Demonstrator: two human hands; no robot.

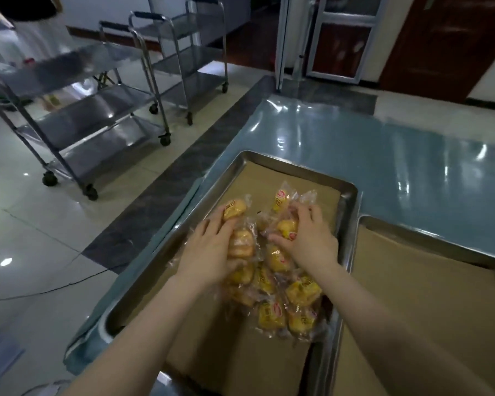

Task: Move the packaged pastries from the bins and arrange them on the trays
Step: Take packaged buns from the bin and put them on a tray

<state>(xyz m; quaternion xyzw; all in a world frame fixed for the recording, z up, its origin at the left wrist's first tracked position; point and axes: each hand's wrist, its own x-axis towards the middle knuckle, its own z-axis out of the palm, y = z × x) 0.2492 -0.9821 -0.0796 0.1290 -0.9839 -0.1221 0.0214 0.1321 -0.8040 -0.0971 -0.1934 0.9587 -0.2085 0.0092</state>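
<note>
Packaged pastries (272, 258): golden-yellow buns in clear, glinting wrappers, yellow labels with a small red mark. Tray (350, 221) under them: dull silver steel, lined with plain tan-brown paper (269, 181). Second tray (429, 232), right of the first: same silver rim, same brown lining. Table cover (383, 144) around the trays: glossy grey-teal with white light streaks. Floor (40, 238) left of the tray: pale cream tiles, one band of dark speckled grey stone (166, 178). Carts (97, 110) beyond the tray, far left: bright steel, black wheels. Door (440, 38) beyond the tray, far right: dark red-brown.
</note>
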